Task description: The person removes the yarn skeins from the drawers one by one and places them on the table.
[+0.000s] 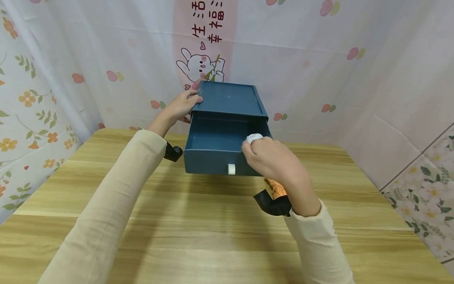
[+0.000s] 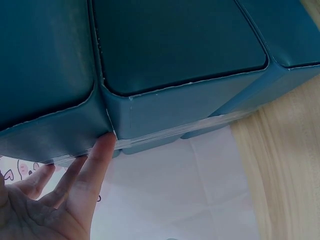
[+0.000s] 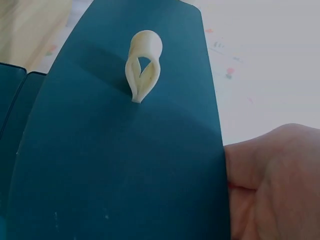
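A dark blue drawer cabinet [image 1: 227,98] stands at the back of the table, its top drawer [image 1: 209,161] pulled out. On the drawer's front is a small white loop pull [image 3: 144,47]. My left hand [image 1: 182,105] rests against the cabinet's left side, and its extended fingertips [image 2: 102,150] touch the side wall in the left wrist view. Over the drawer's right front corner, my right hand [image 1: 274,156] holds a crumpled-looking white thing [image 1: 253,137] in curled fingers. Most of that white thing is hidden by the hand; its kind cannot be told.
An orange, yarn-like thing [image 1: 276,188] lies partly hidden under the right wrist. The wooden table [image 1: 198,236] spreads in front of the cabinet. Behind hangs a patterned white curtain [image 1: 298,75]. Clear tape [image 2: 165,134] runs along the cabinet's side.
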The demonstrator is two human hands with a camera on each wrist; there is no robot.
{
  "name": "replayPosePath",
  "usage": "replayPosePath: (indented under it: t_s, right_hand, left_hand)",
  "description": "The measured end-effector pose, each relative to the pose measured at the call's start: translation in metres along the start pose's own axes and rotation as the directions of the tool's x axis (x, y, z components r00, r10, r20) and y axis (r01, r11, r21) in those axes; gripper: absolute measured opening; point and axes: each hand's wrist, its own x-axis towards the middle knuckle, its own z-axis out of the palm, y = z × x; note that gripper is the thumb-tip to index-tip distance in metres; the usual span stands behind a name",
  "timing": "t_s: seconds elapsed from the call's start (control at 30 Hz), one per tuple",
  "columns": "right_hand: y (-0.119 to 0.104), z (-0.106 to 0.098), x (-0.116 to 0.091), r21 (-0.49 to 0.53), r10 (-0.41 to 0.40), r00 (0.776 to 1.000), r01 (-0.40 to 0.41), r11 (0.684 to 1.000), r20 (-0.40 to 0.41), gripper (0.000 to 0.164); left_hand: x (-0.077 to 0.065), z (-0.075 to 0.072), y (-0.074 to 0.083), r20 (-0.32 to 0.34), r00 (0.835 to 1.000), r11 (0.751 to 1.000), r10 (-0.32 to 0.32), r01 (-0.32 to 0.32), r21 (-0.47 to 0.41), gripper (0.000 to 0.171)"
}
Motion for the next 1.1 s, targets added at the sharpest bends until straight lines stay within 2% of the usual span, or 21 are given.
replayPosePath:
  t_s: [0.13,0.23,0.33,0.4,0.47,0.53,0.63,0.73,0.8,0.83,0.87,0.93,1.0,1.1]
  right_hand:
    - [0.004,0.002,0.001,0.041,-0.026,0.999,0.027,0.999,-0.031,0.044]
    - [0.006,0.004,0.001,0.084,-0.023,0.994,0.031,0.996,-0.103,0.046]
    - [0.009,0.009,0.001,0.13,-0.012,0.974,0.042,0.991,-0.228,0.047]
    - [0.009,0.012,0.0,0.169,0.003,0.945,0.055,0.984,-0.326,0.039]
    - [0.01,0.015,-0.001,0.213,0.023,0.908,0.074,0.974,-0.418,0.025]
    - [0.011,0.018,-0.001,0.261,0.033,0.855,0.121,0.958,-0.518,0.011]
    - [0.015,0.022,-0.002,0.256,-0.007,0.738,0.243,0.936,-0.675,0.005]
    - [0.02,0.024,-0.003,0.212,-0.048,0.596,0.359,0.909,-0.801,0.008]
    - [0.024,0.023,-0.006,0.179,-0.064,0.52,0.403,0.897,-0.851,0.01]
    - [0.026,0.022,-0.008,0.172,-0.062,0.492,0.416,0.893,-0.868,0.011]
    - [0.028,0.021,-0.01,0.171,-0.055,0.471,0.424,0.889,-0.881,0.012]
    - [0.033,0.019,-0.016,0.177,-0.042,0.45,0.432,0.884,-0.892,0.012]
    - [0.039,0.018,-0.021,0.197,-0.017,0.45,0.424,0.884,-0.893,0.011]
    - [0.049,0.017,-0.03,0.235,0.024,0.467,0.401,0.886,-0.884,0.011]
  left_hand:
    - [0.0,0.0,-0.001,0.001,1.0,1.0,0.0,0.0,0.001,0.06]
    - [0.0,0.0,-0.001,0.002,1.0,1.0,-0.001,0.001,-0.004,0.06]
    - [0.001,0.0,-0.001,0.001,1.0,1.0,0.003,-0.003,-0.009,0.06]
    - [0.001,0.001,-0.001,0.0,1.0,1.0,0.004,-0.004,-0.011,0.06]
    - [0.001,0.001,0.0,-0.001,1.0,1.0,0.004,-0.004,-0.011,0.06]
    - [0.001,0.001,0.0,-0.001,1.0,1.0,0.003,-0.003,-0.012,0.06]
    - [0.001,0.001,0.0,0.0,1.0,1.0,0.003,-0.003,-0.014,0.059]
    - [0.001,0.002,0.0,0.003,1.0,1.0,0.001,-0.001,-0.011,0.059]
    - [0.001,0.002,0.0,0.005,1.0,1.0,0.001,-0.001,-0.008,0.059]
    - [0.0,0.002,0.0,0.006,1.0,1.0,0.002,-0.002,-0.008,0.059]
    - [0.0,0.002,0.0,0.007,1.0,1.0,0.003,-0.003,-0.006,0.059]
    - [-0.001,0.002,0.0,0.005,1.0,1.0,0.005,-0.005,-0.003,0.059]
    - [-0.001,0.001,0.0,0.003,1.0,1.0,0.005,-0.005,-0.002,0.06]
    - [-0.001,0.001,0.0,-0.001,1.0,1.0,0.004,-0.004,0.001,0.06]
